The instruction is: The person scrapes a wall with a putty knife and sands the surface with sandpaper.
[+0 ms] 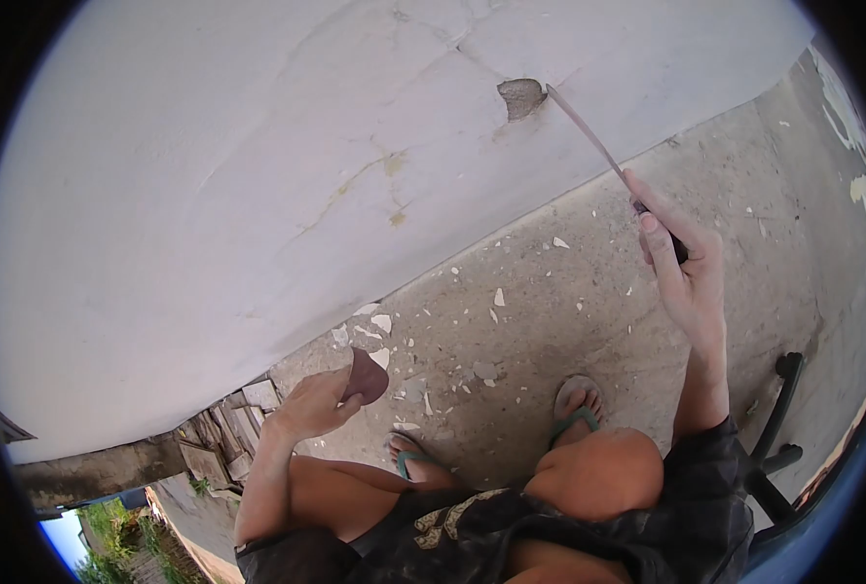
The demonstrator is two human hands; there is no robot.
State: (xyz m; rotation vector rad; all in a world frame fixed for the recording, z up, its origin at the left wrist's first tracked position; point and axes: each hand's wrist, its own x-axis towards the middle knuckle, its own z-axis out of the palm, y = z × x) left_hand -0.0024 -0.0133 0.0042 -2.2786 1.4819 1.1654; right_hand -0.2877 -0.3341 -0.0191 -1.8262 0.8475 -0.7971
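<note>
My right hand (681, 258) is closed around the dark handle of a long thin blade (589, 131). The blade's tip touches the white wall (257, 175) at the right edge of a grey patch (522, 99) where the surface layer is gone. Cracks run from that patch, and yellowish stains mark the wall below it. Low on the left, my left hand (311, 404) pinches a dark reddish-brown sheet (365, 378), curved at its edge, over the floor near the wall's base.
White flakes (382, 323) lie scattered over the concrete floor (530, 292). My feet in green-strapped sandals rest there. Stacked flat pieces (221, 433) stand at lower left beside the wall. Black metal legs (778, 414) are at right.
</note>
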